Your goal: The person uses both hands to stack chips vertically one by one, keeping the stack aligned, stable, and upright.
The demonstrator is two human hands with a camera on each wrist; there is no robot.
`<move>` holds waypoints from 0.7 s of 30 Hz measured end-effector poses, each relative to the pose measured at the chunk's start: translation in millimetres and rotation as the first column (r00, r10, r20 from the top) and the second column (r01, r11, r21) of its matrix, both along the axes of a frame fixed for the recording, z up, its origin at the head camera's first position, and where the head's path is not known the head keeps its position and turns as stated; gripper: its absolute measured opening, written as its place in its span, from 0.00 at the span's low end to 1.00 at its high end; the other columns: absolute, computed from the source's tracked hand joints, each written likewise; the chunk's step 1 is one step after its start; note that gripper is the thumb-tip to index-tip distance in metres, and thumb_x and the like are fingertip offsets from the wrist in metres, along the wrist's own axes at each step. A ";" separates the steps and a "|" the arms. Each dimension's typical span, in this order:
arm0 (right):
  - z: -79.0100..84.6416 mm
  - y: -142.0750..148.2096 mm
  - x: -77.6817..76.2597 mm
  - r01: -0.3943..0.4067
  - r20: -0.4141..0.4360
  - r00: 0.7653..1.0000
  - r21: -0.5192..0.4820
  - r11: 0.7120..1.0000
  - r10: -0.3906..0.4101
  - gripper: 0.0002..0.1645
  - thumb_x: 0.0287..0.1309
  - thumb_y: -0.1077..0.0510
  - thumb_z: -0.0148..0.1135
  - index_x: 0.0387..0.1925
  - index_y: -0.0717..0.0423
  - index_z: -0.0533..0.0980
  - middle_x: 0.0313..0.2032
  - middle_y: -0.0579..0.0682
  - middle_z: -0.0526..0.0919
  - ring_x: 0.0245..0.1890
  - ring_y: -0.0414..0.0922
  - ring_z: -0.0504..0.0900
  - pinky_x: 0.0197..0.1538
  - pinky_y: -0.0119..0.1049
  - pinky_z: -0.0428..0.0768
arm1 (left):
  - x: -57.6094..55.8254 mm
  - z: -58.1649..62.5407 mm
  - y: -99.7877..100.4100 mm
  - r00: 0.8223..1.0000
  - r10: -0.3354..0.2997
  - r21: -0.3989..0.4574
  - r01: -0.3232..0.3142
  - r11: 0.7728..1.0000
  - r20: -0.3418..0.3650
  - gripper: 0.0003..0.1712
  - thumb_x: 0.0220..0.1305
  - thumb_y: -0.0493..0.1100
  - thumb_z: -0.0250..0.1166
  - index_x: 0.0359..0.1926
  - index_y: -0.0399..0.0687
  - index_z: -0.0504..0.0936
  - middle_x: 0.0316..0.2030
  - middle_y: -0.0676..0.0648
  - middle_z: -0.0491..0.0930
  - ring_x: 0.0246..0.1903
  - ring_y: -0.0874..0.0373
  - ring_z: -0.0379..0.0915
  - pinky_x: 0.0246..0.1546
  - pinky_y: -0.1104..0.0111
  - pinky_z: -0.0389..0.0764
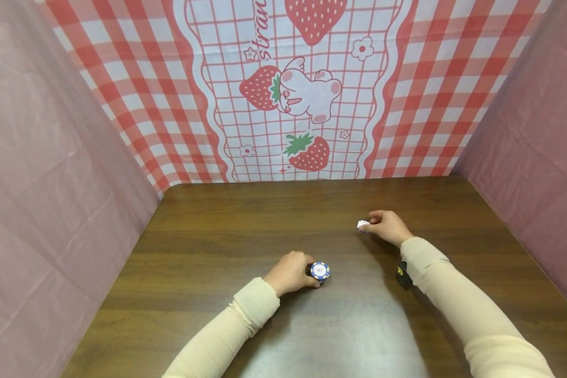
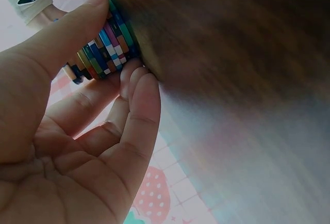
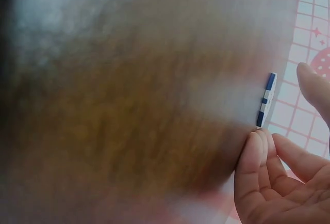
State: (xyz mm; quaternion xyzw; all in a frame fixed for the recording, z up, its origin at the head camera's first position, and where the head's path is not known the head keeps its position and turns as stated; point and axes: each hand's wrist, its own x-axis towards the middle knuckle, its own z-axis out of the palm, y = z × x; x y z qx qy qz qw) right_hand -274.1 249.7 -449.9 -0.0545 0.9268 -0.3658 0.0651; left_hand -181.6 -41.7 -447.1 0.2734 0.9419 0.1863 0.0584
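A stack of poker chips (image 1: 319, 271) stands on the wooden table, topped by a blue and white chip marked 10. My left hand (image 1: 291, 273) grips it from the left side, thumb on the near side and fingers on the far side. In the left wrist view the stack (image 2: 111, 43) shows multicoloured edges, with blue, green, purple and white among them. Farther back and to the right, a single blue and white poker chip (image 1: 363, 226) lies flat. My right hand (image 1: 388, 227) is beside it, fingertips right at the edge of the chip (image 3: 266, 100), thumb held apart from it.
The brown wooden table (image 1: 208, 220) reaches back to a strawberry-print checked cloth (image 1: 307, 94). Pink cloth walls (image 1: 66, 173) enclose both sides. A black wrist device (image 1: 403, 274) with a yellow mark sits under the right sleeve.
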 end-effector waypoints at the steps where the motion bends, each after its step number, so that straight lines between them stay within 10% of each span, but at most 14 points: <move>1: -0.6 0.1 -0.5 -0.001 0.003 1.000 0.002 1.000 0.001 0.41 0.58 0.49 0.67 0.61 0.75 0.68 0.53 0.71 0.79 0.55 0.61 0.77 0.59 0.55 0.73 | 0.1 0.0 0.0 1.000 -0.001 0.001 0.001 1.000 -0.003 0.20 0.46 0.52 0.78 0.39 0.48 0.87 0.32 0.52 0.86 0.33 0.60 0.78 0.39 0.69 0.77; 21: -5.9 0.0 -6.2 -0.018 -0.010 1.000 0.054 0.998 0.019 0.34 0.50 0.56 0.73 0.54 0.74 0.74 0.47 0.68 0.81 0.47 0.56 0.78 0.50 0.46 0.75 | -0.8 -2.5 0.5 1.000 -0.006 0.017 0.006 1.000 -0.016 0.19 0.44 0.51 0.79 0.37 0.49 0.87 0.31 0.53 0.86 0.32 0.61 0.78 0.38 0.70 0.77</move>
